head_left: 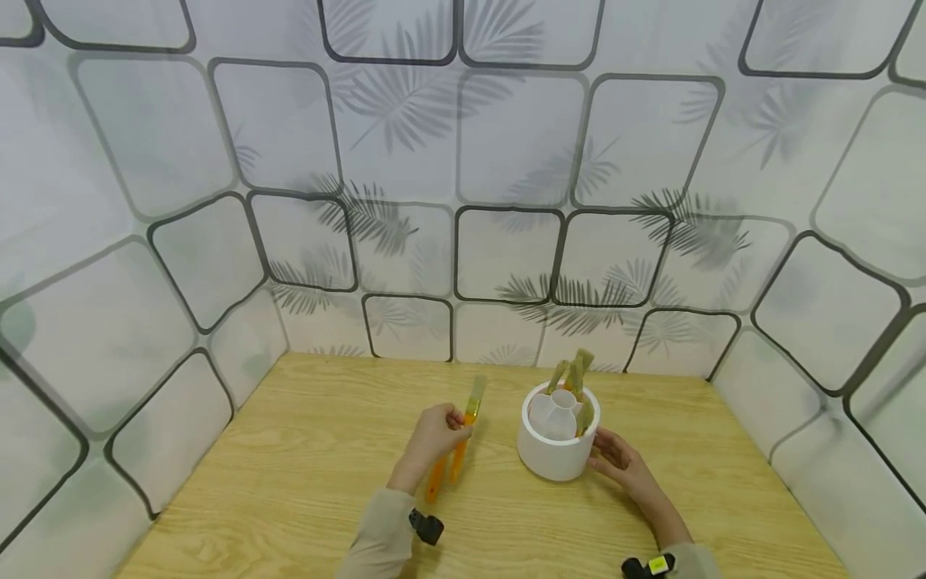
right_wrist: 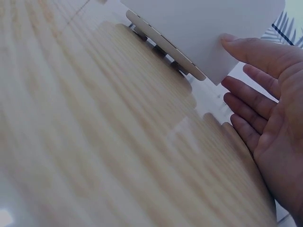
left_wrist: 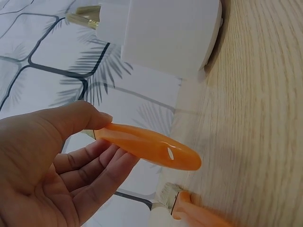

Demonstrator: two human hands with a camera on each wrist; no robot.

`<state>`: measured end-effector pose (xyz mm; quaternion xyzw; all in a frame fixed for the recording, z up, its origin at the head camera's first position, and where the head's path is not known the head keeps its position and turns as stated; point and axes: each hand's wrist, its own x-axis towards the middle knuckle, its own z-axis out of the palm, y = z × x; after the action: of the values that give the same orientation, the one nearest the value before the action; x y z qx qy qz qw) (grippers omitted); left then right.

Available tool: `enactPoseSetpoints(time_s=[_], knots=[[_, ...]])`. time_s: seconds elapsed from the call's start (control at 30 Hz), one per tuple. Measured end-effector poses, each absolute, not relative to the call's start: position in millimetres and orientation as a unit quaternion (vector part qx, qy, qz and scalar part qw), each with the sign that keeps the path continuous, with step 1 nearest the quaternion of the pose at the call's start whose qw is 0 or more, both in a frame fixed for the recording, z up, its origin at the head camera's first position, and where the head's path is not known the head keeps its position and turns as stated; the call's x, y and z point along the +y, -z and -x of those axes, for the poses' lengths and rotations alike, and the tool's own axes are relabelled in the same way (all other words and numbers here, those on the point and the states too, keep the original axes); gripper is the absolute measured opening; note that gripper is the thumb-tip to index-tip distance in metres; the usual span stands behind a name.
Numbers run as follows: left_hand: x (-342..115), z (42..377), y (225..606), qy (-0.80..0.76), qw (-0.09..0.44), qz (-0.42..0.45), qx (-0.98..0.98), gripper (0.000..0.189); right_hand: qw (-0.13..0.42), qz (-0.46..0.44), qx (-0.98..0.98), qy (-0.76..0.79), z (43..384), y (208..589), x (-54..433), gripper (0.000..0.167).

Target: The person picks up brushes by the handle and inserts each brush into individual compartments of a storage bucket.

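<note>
My left hand (head_left: pixel 434 438) pinches a paintbrush (left_wrist: pixel 151 147) by its orange handle near the ferrule, pale bristles pointing up and away in the head view. Beneath it, a second orange-handled paintbrush (head_left: pixel 434 482) lies on the table, its bristles visible in the left wrist view. To the right stands a round white brush holder (head_left: pixel 555 457) with inner compartments and several brushes (head_left: pixel 577 374) in it, bristles up. My right hand (head_left: pixel 624 466) is at the holder's right side; in the right wrist view its thumb rests against the white wall and the other fingers extend loosely.
The wood-grain table (head_left: pixel 311 450) has patterned curtain-like walls (head_left: pixel 405 241) around its back and both sides. The holder sits toward the back right, on a base with small dark feet visible in the right wrist view.
</note>
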<state>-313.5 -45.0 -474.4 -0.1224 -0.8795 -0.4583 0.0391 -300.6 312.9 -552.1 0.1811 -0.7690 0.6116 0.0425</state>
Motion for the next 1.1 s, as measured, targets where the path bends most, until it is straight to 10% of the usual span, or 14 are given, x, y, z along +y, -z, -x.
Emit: enactPoseSetpoints(time_s=[1.1], knots=[[-25.3,312.3,471.7,0.481,0.046,0.142,-0.864,0.014,0.066,-0.181,-0.776,-0.601,302.9,558.5,315.5,0.054]])
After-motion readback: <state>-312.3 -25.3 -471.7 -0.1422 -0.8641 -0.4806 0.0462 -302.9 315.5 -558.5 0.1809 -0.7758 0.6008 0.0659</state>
